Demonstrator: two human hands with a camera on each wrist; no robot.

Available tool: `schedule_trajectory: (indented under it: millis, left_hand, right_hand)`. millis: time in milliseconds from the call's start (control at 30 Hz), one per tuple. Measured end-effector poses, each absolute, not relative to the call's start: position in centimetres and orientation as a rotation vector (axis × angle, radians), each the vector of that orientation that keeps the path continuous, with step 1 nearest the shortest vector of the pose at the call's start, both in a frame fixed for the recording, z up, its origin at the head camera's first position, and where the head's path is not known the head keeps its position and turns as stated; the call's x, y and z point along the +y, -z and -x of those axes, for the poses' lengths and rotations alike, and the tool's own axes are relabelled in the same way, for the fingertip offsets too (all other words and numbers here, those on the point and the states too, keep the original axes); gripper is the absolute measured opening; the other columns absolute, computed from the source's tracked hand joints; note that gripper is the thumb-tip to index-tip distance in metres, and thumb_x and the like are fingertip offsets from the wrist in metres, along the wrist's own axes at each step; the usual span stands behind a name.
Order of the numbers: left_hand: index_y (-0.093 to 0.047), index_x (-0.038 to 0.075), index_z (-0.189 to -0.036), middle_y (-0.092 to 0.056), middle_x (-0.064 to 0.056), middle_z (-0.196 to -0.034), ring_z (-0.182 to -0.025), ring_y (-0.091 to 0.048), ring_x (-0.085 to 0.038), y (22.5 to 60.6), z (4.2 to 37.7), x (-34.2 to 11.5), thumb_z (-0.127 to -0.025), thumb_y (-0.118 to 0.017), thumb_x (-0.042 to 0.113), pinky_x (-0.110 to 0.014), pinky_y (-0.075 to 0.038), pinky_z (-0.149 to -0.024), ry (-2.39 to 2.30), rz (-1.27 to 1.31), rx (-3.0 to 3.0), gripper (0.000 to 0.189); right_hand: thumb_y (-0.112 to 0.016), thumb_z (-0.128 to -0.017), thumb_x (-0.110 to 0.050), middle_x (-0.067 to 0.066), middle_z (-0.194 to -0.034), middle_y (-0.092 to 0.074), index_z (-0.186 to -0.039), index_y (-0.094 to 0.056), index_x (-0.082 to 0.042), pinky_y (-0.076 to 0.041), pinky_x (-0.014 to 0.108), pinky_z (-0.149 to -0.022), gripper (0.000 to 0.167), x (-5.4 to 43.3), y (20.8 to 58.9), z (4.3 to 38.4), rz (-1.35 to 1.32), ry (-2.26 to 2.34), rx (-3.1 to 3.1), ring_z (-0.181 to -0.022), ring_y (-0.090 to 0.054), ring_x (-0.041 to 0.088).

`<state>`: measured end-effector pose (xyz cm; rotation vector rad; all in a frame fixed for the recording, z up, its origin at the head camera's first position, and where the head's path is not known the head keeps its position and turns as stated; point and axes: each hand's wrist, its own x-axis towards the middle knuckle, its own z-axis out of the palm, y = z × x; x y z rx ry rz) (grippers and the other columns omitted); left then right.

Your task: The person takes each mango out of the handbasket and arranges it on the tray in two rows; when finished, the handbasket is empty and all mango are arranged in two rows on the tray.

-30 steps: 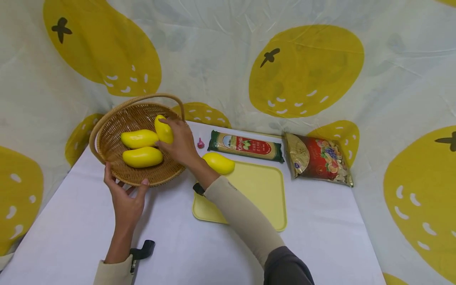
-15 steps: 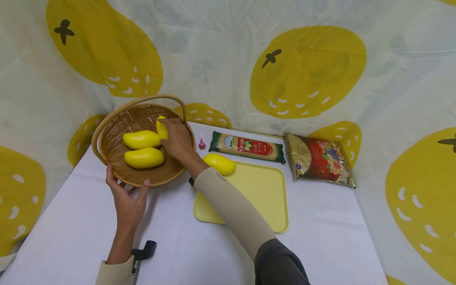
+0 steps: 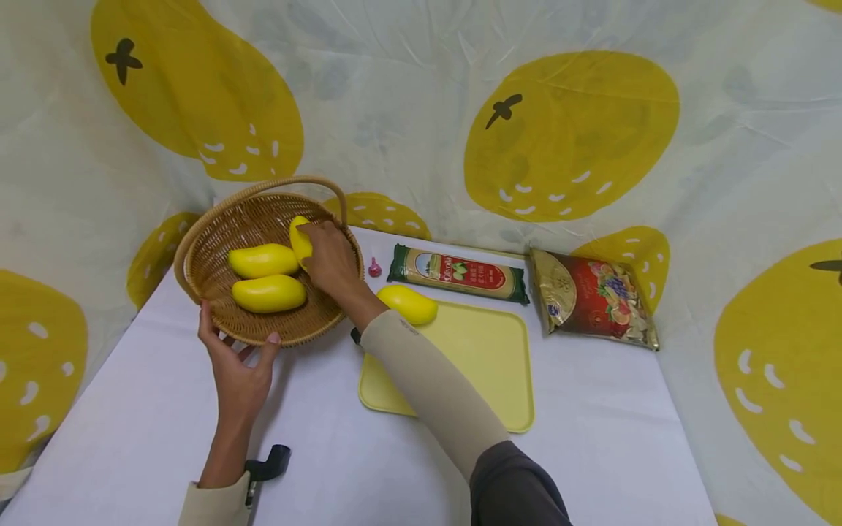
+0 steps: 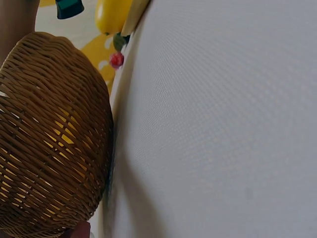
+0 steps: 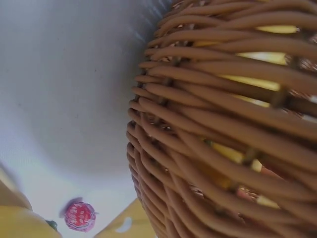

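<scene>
In the head view a wicker basket (image 3: 217, 219) leans tilted towards me at the left of the table. My left hand (image 3: 240, 380) holds its near side, thumb and fingers spread along the rim. Two yellow mangoes, an upper mango (image 3: 263, 261) and a lower mango (image 3: 270, 294), lie side by side inside. My right hand (image 3: 332, 259) reaches in from the right and holds a third mango (image 3: 299, 237) by its right side; the hand covers part of it. Both wrist views mostly show the basket's woven outside (image 4: 54, 134), with yellow glimpsed through the gaps.
Another mango (image 3: 408, 305) lies at the upper left corner of a pale yellow tray (image 3: 473, 358). Behind stand a green-ended pasta packet (image 3: 458, 274), a gold and red bag (image 3: 595, 298) and a small pink-wrapped lollipop (image 3: 374, 268). A patterned curtain (image 3: 408, 95) closes the back.
My right hand has shifted slightly and its fingers lie differently on the third mango, which stays at the basket's right side. The left hand keeps its hold; the whole view has drifted slightly.
</scene>
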<state>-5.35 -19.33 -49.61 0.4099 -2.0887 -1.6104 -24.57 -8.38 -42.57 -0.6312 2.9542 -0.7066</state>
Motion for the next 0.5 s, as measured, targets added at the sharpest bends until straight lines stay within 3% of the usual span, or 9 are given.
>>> schedule_trajectory:
  millis: [367,500]
  left_hand:
    - [-0.003,0.033,-0.170,-0.026,-0.008,-0.169,-0.139,-0.046,-0.033,49.5,5.3,-19.2,-0.093,-0.078,0.014,-0.020,-0.046,-0.096,1.592,-0.412,-2.091,0.110]
    - [-0.003,0.033,-0.170,-0.026,-0.008,-0.169,-0.139,-0.047,-0.033,49.6,5.2,-19.2,-0.093,-0.077,0.014,-0.018,-0.046,-0.096,1.596,-0.401,-2.078,0.109]
  right_hand:
    - [-0.080,-0.096,-0.024,0.003,-0.151,-0.061,-0.152,-0.059,-0.025,-0.044,0.037,-0.119,0.060,-5.7,40.3,22.4,0.777,0.970,2.896,-0.141,-0.056,0.021]
    - [-0.082,-0.095,-0.019,0.004,-0.150,-0.062,-0.150,-0.063,-0.024,-0.049,0.034,-0.113,0.059,-4.2,39.8,21.4,0.803,1.170,2.818,-0.137,-0.059,0.021]
